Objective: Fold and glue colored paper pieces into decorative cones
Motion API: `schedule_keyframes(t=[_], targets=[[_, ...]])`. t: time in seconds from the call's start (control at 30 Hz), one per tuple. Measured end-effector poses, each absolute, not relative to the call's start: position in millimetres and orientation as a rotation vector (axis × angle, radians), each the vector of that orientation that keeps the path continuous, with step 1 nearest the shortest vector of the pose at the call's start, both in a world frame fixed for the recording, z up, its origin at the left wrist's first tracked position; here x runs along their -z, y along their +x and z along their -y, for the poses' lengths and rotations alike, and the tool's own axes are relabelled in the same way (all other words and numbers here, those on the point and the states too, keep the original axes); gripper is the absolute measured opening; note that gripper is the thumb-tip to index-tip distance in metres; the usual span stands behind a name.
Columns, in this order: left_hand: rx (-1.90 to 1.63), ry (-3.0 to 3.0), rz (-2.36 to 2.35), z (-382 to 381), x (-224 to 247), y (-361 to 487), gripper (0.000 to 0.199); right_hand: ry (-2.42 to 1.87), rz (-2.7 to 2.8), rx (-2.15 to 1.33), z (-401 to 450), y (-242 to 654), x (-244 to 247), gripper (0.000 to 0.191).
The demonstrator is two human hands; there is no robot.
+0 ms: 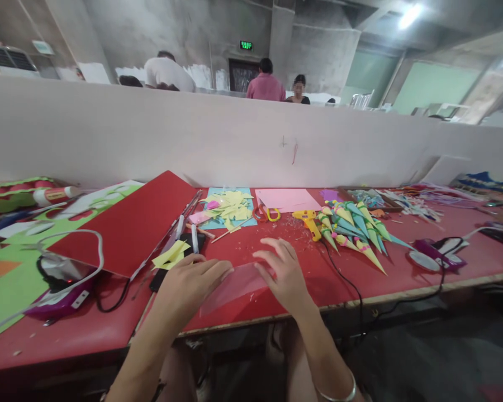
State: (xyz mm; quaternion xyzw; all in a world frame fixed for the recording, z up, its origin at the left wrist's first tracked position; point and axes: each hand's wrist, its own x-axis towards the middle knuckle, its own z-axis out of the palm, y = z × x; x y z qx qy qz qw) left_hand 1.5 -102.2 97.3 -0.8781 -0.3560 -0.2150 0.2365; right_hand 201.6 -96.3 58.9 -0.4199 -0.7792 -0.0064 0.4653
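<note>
Left hand (195,282) bends over a translucent pink sheet (235,287), its grip unclear; right hand (283,272), fingers open, is at the sheet's other end, yellow glue gun (309,222) just beyond.

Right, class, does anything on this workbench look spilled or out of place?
Small pale bits litter the red tabletop beside the yellow glue gun, looking like spilled debris; yellow paper strips lie untidily heaped.

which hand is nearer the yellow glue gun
Right. The right hand is just left and this side of the glue gun; the left hand is farther left.
</note>
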Motion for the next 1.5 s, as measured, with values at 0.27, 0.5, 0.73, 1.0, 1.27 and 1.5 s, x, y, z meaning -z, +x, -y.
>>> schedule_keyframes(t=[0.27, 0.5, 0.73, 1.0, 1.27, 1.5], targets=[[0.592, -2.355, 0.937, 95.7, -97.4, 21.9, 0.021, -1.104, 2.094, -0.052, 93.9, 186.9, -61.9, 0.023], [0.627, -2.342, 0.855, 90.1, -87.4, 32.5, 0.025, -1.125, 2.081, -0.285, 100.0, 188.8, -60.2, 0.02], [0.578, -2.321, 0.838, 93.3, -92.6, 18.7, 0.026, -1.083, 2.091, -0.383, 101.5, 200.5, -66.5, 0.017], [0.65, -2.266, 1.175, 95.5, -80.8, -25.2, 0.024, -1.064, 2.157, -0.303, 102.8, 200.7, -64.5, 0.02], [0.671, -2.532, 1.163, 105.1, -79.4, -22.5, 0.029, -1.036, 2.252, -0.263, 101.4, 195.2, -67.8, 0.018], [0.556, -2.495, 0.932, 108.9, -77.9, -5.6, 0.043, -1.069, 2.375, -0.016, 99.4, 188.2, -69.0, 0.01]])
